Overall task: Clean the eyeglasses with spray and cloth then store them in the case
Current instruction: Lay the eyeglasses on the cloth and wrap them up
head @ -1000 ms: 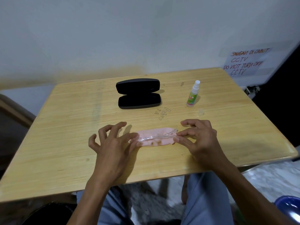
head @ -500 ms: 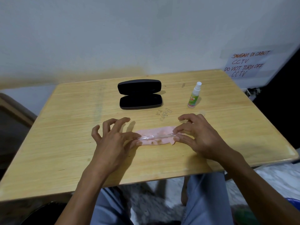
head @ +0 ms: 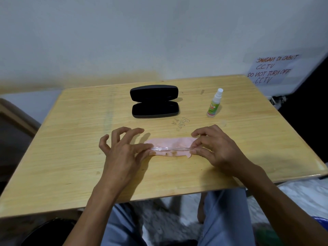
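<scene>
Clear-framed eyeglasses lie folded on the pink cloth, front-centre of the wooden desk. Left hand: thumb and forefinger pinch the left end of the frame, other fingers lifted and curled. Right hand: grip pinching the right end of the frame, by the cloth edge. Black case sits open behind the cloth, well apart from it. Spray bottle stands upright to the right of the case, cap on. Handwritten CCTV notice on the wall at right.
</scene>
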Demonstrator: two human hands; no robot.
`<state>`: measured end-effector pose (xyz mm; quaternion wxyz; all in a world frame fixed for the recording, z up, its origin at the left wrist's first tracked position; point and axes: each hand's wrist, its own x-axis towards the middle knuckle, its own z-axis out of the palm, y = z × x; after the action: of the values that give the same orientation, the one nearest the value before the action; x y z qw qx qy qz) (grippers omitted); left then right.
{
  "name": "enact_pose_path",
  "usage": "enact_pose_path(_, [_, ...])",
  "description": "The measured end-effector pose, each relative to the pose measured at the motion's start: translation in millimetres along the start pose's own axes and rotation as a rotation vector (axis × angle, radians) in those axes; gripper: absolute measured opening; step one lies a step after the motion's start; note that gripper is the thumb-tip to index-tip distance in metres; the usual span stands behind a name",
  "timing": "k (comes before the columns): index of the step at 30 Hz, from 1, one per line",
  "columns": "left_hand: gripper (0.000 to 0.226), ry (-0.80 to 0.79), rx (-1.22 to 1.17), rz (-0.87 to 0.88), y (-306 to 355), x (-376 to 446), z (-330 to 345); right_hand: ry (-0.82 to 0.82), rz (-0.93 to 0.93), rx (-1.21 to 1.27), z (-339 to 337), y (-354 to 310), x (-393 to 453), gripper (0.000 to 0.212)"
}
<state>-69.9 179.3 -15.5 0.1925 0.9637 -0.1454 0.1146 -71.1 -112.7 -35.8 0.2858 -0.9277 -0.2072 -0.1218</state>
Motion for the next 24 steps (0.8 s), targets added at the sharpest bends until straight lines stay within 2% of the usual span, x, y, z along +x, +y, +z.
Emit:
enact_pose_path(10, [0.038, 0.072, 0.016, 0.062, -5.9, 6.4, -0.9, 0.077, -0.062, -0.065, 1.7, -5.9, 8.7, 0.028])
enact_pose_path(14, [0.022, 0.142, 0.042, 0.079, -12.3, 33.8, -19.2, 0.124, -0.079, -0.086, -8.8, -13.4, 40.4, 0.031])
enact_pose_path(19, [0.012, 0.252, 0.074, 0.087, -29.8, 88.9, -30.9, 0.233, -0.090, -0.059, -4.1, -3.1, 97.5, 0.014])
enact_pose_path(24, [0.019, 0.165, 0.085, 0.047, -54.5, 123.0, -16.1, 0.201, 0.005, -0.040, 19.0, 9.8, 127.9, 0.013])
